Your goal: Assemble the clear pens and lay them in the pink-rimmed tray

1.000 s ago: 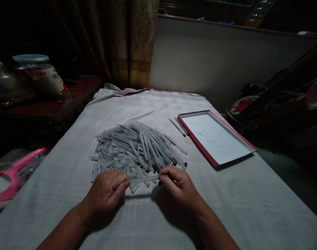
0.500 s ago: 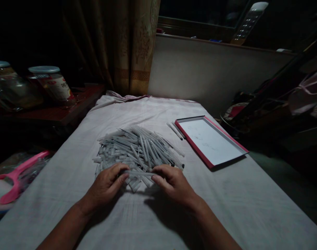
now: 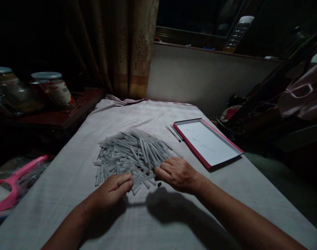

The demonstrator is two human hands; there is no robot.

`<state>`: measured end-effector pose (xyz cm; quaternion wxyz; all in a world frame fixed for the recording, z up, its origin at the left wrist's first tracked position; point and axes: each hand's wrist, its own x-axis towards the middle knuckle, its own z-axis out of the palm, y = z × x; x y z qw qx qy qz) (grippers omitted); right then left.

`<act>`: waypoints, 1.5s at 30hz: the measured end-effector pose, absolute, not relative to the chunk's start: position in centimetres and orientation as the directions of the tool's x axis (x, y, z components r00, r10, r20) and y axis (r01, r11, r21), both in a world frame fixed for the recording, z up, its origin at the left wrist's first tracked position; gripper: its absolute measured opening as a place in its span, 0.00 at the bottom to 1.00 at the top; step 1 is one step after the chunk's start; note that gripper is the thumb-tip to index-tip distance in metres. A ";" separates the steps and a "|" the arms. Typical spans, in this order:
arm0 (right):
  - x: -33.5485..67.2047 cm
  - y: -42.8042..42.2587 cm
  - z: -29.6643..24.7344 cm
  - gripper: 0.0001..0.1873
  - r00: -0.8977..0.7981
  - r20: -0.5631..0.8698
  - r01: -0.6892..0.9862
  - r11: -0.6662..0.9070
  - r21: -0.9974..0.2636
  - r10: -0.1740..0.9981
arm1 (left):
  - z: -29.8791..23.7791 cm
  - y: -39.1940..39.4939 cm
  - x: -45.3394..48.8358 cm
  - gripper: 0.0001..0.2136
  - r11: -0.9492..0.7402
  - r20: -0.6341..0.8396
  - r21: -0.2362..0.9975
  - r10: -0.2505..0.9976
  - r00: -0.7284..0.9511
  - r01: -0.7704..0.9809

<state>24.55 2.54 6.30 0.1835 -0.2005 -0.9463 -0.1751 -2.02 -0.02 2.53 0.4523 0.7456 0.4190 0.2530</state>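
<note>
Both hands are low at the near edge of a heap of grey-white plastic tubes (image 3: 133,152), which lies in the middle of the cloth-covered table (image 3: 233,187). The left hand (image 3: 114,189) is curled into a loose fist, thumb pressed against forefinger, pinching one end of a single clear tube (image 3: 145,178). That tube runs level to the right, along the front fringe of the heap, toward the other hand. The right hand (image 3: 179,173) rests palm down on the heap's near right corner with its fingers (image 3: 162,171) bent onto the tubes. The fingertips meet the far end of the single tube, but I cannot tell whether they grip it or only lie on it. A small black piece (image 3: 159,184) sits on the cloth just beside the right fingertips.

Right of the heap, well apart from it, lies a shallow red-edged tray (image 3: 209,143) with a white inside, set at a slant. Two loose tubes (image 3: 174,133) lie side by side just off its left edge. To the far left a dark side shelf (image 3: 56,118) carries two lidded jars (image 3: 52,88) — and below it, at the frame's edge, a pink plastic handle (image 3: 15,175) shows. A patterned curtain (image 3: 133,48) hangs behind the table's far end.
</note>
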 end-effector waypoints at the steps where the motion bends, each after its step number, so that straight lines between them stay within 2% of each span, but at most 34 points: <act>1: 25.0 3.1 6.5 0.18 -0.847 0.452 0.438 0.848 0.300 0.278 | 2.4 0.1 -2.4 0.23 -0.168 -0.047 0.920 0.851 0.524 0.355; 3: 26.7 4.6 6.6 0.20 -0.811 0.510 0.497 0.797 0.343 0.286 | 2.1 0.5 -3.5 0.27 0.031 -0.153 0.962 0.883 0.444 0.270; 5: 28.8 6.2 6.4 0.19 -0.710 0.553 0.668 0.668 0.329 0.437 | 1.7 1.0 -4.4 0.28 0.183 -0.230 0.966 0.931 0.283 0.182; 6: 29.7 6.9 6.1 0.19 -0.645 0.547 0.745 0.598 0.294 0.534 | 1.5 1.3 -4.5 0.27 0.164 -0.193 0.973 0.964 0.181 0.165; 8: 30.6 8.1 5.4 0.15 -0.485 0.464 0.871 0.458 0.180 0.741 | 1.2 1.8 -4.1 0.24 -0.041 0.035 0.971 0.999 0.027 0.237; 10: 30.0 8.6 4.4 0.13 -0.306 0.362 0.949 0.310 0.047 0.881 | 0.9 2.0 -3.2 0.16 -0.271 0.292 0.858 0.956 0.018 0.436; 11: 29.3 8.8 3.9 0.14 -0.229 0.319 0.969 0.247 -0.017 0.920 | 0.6 2.0 -2.7 0.13 -0.376 0.397 0.763 0.915 0.077 0.527; 13: 27.3 8.8 3.1 0.15 -0.148 0.250 0.975 0.183 -0.124 0.957 | 0.0 1.8 -2.0 0.13 -0.524 0.531 0.548 0.820 0.214 0.652; 15: 25.7 9.0 2.8 0.15 -0.140 0.218 0.966 0.182 -0.184 0.966 | -0.5 1.6 -1.8 0.16 -0.565 0.588 0.364 0.756 0.288 0.740; 18: 25.2 9.7 2.9 0.15 -0.160 0.221 0.952 0.210 -0.223 0.962 | -1.2 1.5 -2.1 0.19 -0.571 0.596 0.214 0.719 0.357 0.792; 20: 26.1 10.6 3.3 0.17 -0.131 0.219 0.958 0.181 -0.224 0.967 | -1.5 1.5 -2.2 0.20 -0.579 0.590 0.195 0.714 0.376 0.792; 22: 27.4 11.7 3.6 0.17 -0.047 0.185 0.979 0.082 -0.186 0.982 | -1.7 1.6 -2.2 0.19 -0.570 0.592 0.214 0.722 0.359 0.793; 25: 29.0 13.3 3.7 0.17 0.112 0.055 0.990 -0.107 -0.087 0.992 | -1.7 1.6 -2.3 0.18 -0.554 0.607 0.251 0.729 0.317 0.794; 28: 29.5 14.4 3.4 0.15 0.182 -0.044 0.982 -0.184 -0.047 0.982 | -1.4 1.5 -2.3 0.16 -0.560 0.624 0.264 0.720 0.304 0.785; 32: 29.5 14.1 3.3 0.15 0.209 -0.053 0.975 -0.212 -0.061 0.976 | -1.2 1.4 -2.4 0.14 -0.573 0.636 0.249 0.705 0.315 0.781; 34: 29.5 12.8 3.6 0.16 0.212 -0.023 0.971 -0.213 -0.106 0.977 | -1.0 1.3 -2.3 0.14 -0.583 0.633 0.236 0.699 0.332 0.778; 35: 29.4 11.8 3.8 0.17 0.201 0.003 0.968 -0.198 -0.156 0.979 | -0.9 1.1 -2.2 0.15 -0.587 0.635 0.227 0.694 0.339 0.777; 37: 28.9 9.2 4.2 0.15 0.130 0.102 0.916 -0.080 -0.392 0.986 | -0.5 0.7 -1.9 0.16 -0.590 0.655 0.202 0.675 0.340 0.782; 39: 28.0 6.3 4.3 0.13 -0.017 0.247 0.779 0.168 -0.605 0.969 | 0.0 0.1 -1.4 0.18 -0.580 0.689 0.174 0.649 0.323 0.795; 41: 26.6 3.5 4.1 0.12 -0.131 0.341 0.593 0.349 -0.726 0.931 | 0.4 -0.5 -1.0 0.19 -0.580 0.717 0.144 0.620 0.320 0.802; 43: 25.2 1.5 3.7 0.11 -0.156 0.356 0.448 0.387 -0.806 0.921 | 0.7 -0.8 -0.6 0.19 -0.600 0.717 0.110 0.600 0.355 0.792; 45: 24.0 0.3 3.1 0.11 -0.138 0.301 0.327 0.330 -0.886 0.944 | 0.8 -1.0 -0.5 0.15 -0.642 0.694 0.097 0.591 0.411 0.760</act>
